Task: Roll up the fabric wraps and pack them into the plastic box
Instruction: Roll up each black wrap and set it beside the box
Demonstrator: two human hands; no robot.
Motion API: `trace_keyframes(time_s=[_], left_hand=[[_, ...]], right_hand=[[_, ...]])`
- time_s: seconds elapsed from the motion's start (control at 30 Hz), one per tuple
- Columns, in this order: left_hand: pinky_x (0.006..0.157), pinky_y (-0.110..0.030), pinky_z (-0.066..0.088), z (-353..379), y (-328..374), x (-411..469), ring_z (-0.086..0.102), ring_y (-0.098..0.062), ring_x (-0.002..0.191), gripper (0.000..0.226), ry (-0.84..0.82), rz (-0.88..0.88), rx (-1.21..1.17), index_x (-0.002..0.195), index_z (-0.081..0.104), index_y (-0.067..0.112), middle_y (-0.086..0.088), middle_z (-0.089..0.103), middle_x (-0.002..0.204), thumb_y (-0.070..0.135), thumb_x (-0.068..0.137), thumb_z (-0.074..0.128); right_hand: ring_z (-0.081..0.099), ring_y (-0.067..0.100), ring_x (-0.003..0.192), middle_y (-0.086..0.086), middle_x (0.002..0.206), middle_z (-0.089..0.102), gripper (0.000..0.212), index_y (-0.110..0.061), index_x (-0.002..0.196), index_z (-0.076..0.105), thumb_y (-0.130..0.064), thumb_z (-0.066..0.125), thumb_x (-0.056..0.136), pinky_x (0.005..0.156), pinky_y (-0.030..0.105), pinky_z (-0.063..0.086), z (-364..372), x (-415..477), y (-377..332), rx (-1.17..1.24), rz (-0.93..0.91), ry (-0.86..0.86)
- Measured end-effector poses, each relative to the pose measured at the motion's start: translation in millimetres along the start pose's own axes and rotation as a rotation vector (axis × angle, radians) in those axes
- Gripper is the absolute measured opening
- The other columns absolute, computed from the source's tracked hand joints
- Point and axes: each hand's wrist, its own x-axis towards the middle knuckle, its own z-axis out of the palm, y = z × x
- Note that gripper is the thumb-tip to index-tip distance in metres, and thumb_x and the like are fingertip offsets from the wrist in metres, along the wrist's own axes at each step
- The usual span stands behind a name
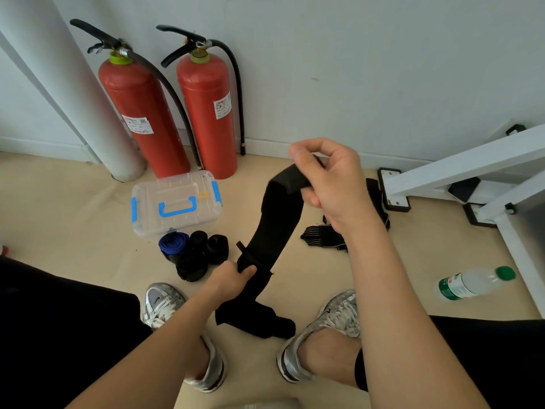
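Note:
A long black fabric wrap (pixel 277 225) hangs stretched between my hands. My right hand (pixel 330 181) pinches its upper end, raised above the floor. My left hand (pixel 233 278) grips it lower down, and its tail lies on the floor between my shoes. The clear plastic box (pixel 177 203) with blue latches and handle sits closed on the floor to the left. In front of it lie a rolled blue wrap (pixel 172 243) and several rolled black wraps (pixel 203 255). More unrolled wraps (pixel 327 239) lie on the floor behind my right forearm.
Two red fire extinguishers (pixel 206 113) stand against the wall behind the box, beside a white pipe (pixel 73 93). A white metal frame (pixel 472 172) with black feet is at the right. A plastic bottle (pixel 472 283) with a green cap lies on the floor.

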Motion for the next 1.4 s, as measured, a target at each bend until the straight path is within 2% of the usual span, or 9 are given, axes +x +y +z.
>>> trace_keyframes(time_s=[0.17, 0.3, 0.47, 0.63, 0.77, 0.93, 1.07, 1.27, 1.4], left_hand=[[0.075, -0.037, 0.056, -12.7, -3.2, 0.4, 0.072, -0.033, 0.088, 0.047, 0.002, -0.042, 0.041, 0.108, 0.068, 0.002, -0.014, 0.071, 0.095, 0.043, 0.114, 0.048], [0.081, -0.038, 0.047, -54.7, 44.6, -11.6, 0.061, -0.028, 0.098, 0.035, 0.351, 0.092, -0.188, 0.099, 0.066, 0.008, -0.008, 0.065, 0.097, 0.032, 0.112, 0.044], [0.1, -0.032, 0.053, -107.2, 114.8, -63.7, 0.072, -0.007, 0.113, 0.062, 0.44, 0.676, -0.563, 0.116, 0.08, 0.019, 0.009, 0.08, 0.114, 0.053, 0.115, 0.028], [0.089, -0.026, 0.059, -124.0, 131.5, -84.5, 0.076, -0.01, 0.102, 0.02, 0.335, 0.923, -0.459, 0.119, 0.077, 0.015, 0.003, 0.082, 0.107, 0.023, 0.112, 0.061], [0.091, -0.028, 0.063, -126.7, 128.5, -86.1, 0.08, -0.014, 0.102, 0.02, 0.269, 0.915, -0.411, 0.125, 0.074, 0.011, 0.002, 0.084, 0.106, 0.014, 0.106, 0.068], [0.077, -0.026, 0.064, -134.8, 128.6, -90.6, 0.082, -0.018, 0.095, 0.015, 0.26, 0.92, -0.447, 0.114, 0.075, 0.018, 0.0, 0.084, 0.1, 0.008, 0.107, 0.066], [0.088, -0.03, 0.063, -139.0, 128.7, -94.7, 0.079, -0.027, 0.109, 0.024, 0.146, 0.893, -0.607, 0.128, 0.076, 0.017, -0.009, 0.082, 0.113, 0.012, 0.111, 0.06], [0.068, -0.016, 0.059, -134.7, 132.3, -99.3, 0.081, -0.015, 0.09, 0.02, 0.148, 0.795, -0.626, 0.114, 0.082, 0.023, -0.006, 0.083, 0.102, 0.031, 0.108, 0.064], [0.091, -0.031, 0.064, -134.7, 128.2, -93.3, 0.081, -0.025, 0.104, 0.015, 0.122, 0.76, -0.651, 0.114, 0.081, 0.018, -0.009, 0.083, 0.108, 0.014, 0.102, 0.073]], right_hand=[[0.073, 0.015, 0.072, 0.004, 0.081, 0.078, 0.027, -0.018, 0.127, 0.073, -0.002, 0.067, 0.105, 0.07, 0.024, 0.058, 5.9, -2.7, 6.9, -0.134, 0.049, -0.266], [0.083, 0.023, 0.092, 0.005, 0.099, 0.084, 0.034, -0.018, 0.128, 0.069, 0.003, 0.068, 0.103, 0.082, 0.027, 0.065, 12.5, -2.6, 11.0, -0.151, 0.078, -0.294], [0.084, 0.026, 0.086, 0.006, 0.095, 0.084, 0.018, -0.018, 0.12, 0.069, -0.007, 0.067, 0.107, 0.076, 0.035, 0.068, 26.0, 0.7, 14.7, -0.165, 0.07, -0.213], [0.079, 0.027, 0.061, 0.005, 0.073, 0.079, 0.007, -0.033, 0.109, 0.072, -0.031, 0.065, 0.109, 0.053, 0.032, 0.06, 26.8, 2.2, 11.8, -0.258, 0.015, -0.101], [0.071, 0.007, 0.059, -0.016, 0.068, 0.074, 0.013, -0.035, 0.103, 0.081, -0.043, 0.071, 0.103, 0.056, 0.013, 0.047, 19.1, 1.4, 15.7, -0.537, -0.194, 0.035], [0.073, 0.0, 0.094, -0.021, 0.096, 0.079, 0.02, -0.029, 0.115, 0.086, -0.038, 0.073, 0.102, 0.079, 0.025, 0.057, 21.4, 1.1, 10.5, -0.557, -0.314, 0.107], [0.067, -0.004, 0.066, -0.037, 0.066, 0.064, 0.026, -0.023, 0.122, 0.083, -0.035, 0.066, 0.108, 0.065, 0.008, 0.043, 18.4, -0.1, 7.6, -0.548, -0.303, 0.056], [0.076, -0.003, 0.099, -0.025, 0.107, 0.081, 0.02, -0.028, 0.119, 0.085, -0.025, 0.077, 0.101, 0.083, 0.025, 0.063, 14.6, 0.6, 5.7, -0.503, -0.294, 0.042], [0.075, -0.004, 0.104, -0.031, 0.103, 0.079, 0.023, -0.042, 0.106, 0.084, -0.023, 0.087, 0.092, 0.091, 0.026, 0.062, 9.3, -0.4, 6.8, -0.463, -0.239, 0.005]])
